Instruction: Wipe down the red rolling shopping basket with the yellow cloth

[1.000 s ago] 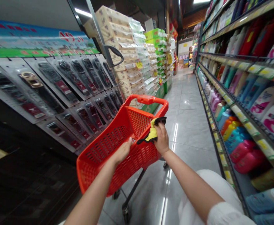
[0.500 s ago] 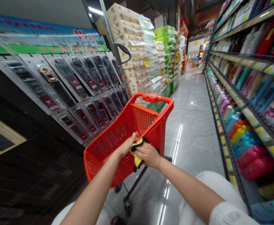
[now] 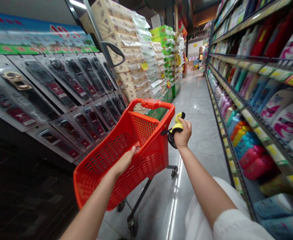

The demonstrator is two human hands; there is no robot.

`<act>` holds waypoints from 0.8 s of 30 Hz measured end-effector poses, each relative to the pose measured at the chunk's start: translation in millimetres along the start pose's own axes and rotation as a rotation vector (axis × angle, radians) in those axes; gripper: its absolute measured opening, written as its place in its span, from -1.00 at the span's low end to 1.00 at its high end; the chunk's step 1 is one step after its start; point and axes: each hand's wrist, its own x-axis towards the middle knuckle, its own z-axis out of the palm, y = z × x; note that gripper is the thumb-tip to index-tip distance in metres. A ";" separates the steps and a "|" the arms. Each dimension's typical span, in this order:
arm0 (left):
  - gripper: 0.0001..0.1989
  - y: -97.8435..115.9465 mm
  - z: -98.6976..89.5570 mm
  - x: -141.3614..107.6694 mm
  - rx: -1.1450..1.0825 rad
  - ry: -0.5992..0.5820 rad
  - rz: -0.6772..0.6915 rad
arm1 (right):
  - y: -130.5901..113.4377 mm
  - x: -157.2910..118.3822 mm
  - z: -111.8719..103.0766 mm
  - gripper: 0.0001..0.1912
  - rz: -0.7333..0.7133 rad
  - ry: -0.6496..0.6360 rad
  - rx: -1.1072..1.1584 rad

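Observation:
A red plastic shopping cart (image 3: 146, 156) with a perforated basket stands tilted across the view in front of me. My left hand (image 3: 125, 161) is on the near side rim of its basket, with a finger or thumb reaching inward and the other fingers partly hidden. Right of the cart's handle (image 3: 153, 104), my right hand (image 3: 184, 133) is closed around a yellow cloth with black edging (image 3: 177, 128). The bunched cloth sticks out past the fingers, and a dark end of it hangs close to the cart's side.
Packaged belts (image 3: 68, 80) hang on a display at the left. Stacked cartons (image 3: 126, 50) and green packs (image 3: 165, 43) line the aisle behind the cart. Shelves of bottles (image 3: 251, 156) run along the right. The grey tiled floor (image 3: 199, 133) lies between, with cart wheels (image 3: 131, 223) on it.
My right hand has moved right and up with the cloth, from the basket rim to beside the handle. My left hand stays at the rim. The view has shifted slightly to the right.

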 end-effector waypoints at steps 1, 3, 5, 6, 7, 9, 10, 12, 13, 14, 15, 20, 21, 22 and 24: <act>-0.19 0.5 0.2 -0.6 0.006 -0.032 -0.005 | 1.2 6.8 1.9 -0.51 0.055 0.035 0.007; -0.18 1.2 1.1 -1.0 0.027 -0.082 -0.010 | -4.9 10.5 9.9 -0.45 0.081 0.003 0.018; -0.18 1.8 2.6 -0.3 0.042 -0.075 -0.003 | -17.7 -0.5 20.2 -0.38 0.081 -0.069 0.044; -0.19 2.1 3.5 0.5 0.045 -0.067 -0.001 | -24.0 -11.3 24.8 -0.35 0.083 -0.100 0.067; -0.18 2.3 4.6 1.5 0.046 -0.061 0.000 | -28.6 -25.1 28.4 -0.33 0.084 -0.126 0.096; -0.16 2.7 6.6 4.0 0.047 -0.054 -0.005 | -29.5 -58.5 33.3 -0.34 0.094 -0.177 0.152; -0.14 2.8 7.5 5.4 0.049 -0.053 -0.009 | -25.4 -76.0 35.1 -0.36 0.119 -0.190 0.176; -0.11 2.9 9.0 7.6 0.048 -0.048 -0.014 | -10.6 -106.7 39.8 -0.41 0.246 -0.143 0.215; -0.10 2.9 9.6 8.4 0.044 -0.041 -0.013 | -2.3 -117.3 43.3 -0.44 0.341 -0.085 0.235; -0.10 2.9 10.1 9.0 0.040 -0.030 -0.010 | 4.8 -123.4 47.6 -0.45 0.440 -0.023 0.258; -0.10 3.0 10.5 9.2 0.039 -0.018 -0.005 | 9.5 -124.2 52.4 -0.46 0.528 0.032 0.281; -0.15 4.3 11.5 8.3 0.095 0.022 0.024 | -10.2 -68.3 69.6 -0.42 0.508 -0.046 0.326; -0.15 4.9 11.7 8.2 0.100 0.013 0.029 | -17.0 -55.9 70.4 -0.41 0.461 -0.074 0.327; -0.14 5.6 11.9 8.3 0.100 -0.001 0.034 | -21.9 -47.6 70.4 -0.39 0.421 -0.092 0.330; -0.14 6.5 12.2 9.0 0.102 -0.022 0.047 | -22.9 -48.5 68.6 -0.37 0.381 -0.081 0.335</act>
